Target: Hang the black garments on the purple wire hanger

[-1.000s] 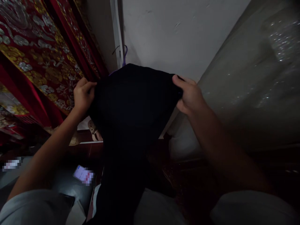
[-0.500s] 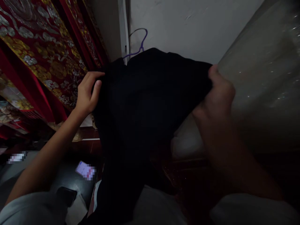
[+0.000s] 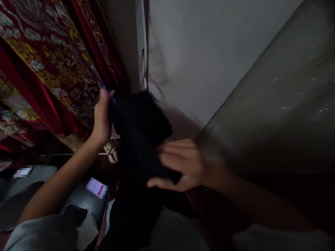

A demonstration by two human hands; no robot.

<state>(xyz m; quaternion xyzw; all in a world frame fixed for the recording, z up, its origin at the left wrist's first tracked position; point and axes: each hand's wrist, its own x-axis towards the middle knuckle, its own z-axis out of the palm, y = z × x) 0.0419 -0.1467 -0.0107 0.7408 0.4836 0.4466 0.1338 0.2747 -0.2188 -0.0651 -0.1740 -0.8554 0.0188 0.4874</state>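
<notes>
Black cloth (image 3: pixel 138 129) | left hand (image 3: pixel 101 116): clamped on purple hanger (image 3: pixel 100 82) | right hand (image 3: pixel 181 164): spread against cloth

The left forearm (image 3: pixel 62 181) slants up from the lower left corner to a left hand (image 3: pixel 102 116) that sits higher than its partner, thumb pointing upward and its other fingers mostly hidden, folded in a grip. The right forearm (image 3: pixel 246 197) lies flatter, coming in from the lower right; the right hand (image 3: pixel 184 164) (blurred, so its hold is hard to judge) points leftward, fingers (image 3: pixel 174 151) together above, thumb (image 3: pixel 158 182) stretched out below and well apart from them. The two hands do not touch
</notes>
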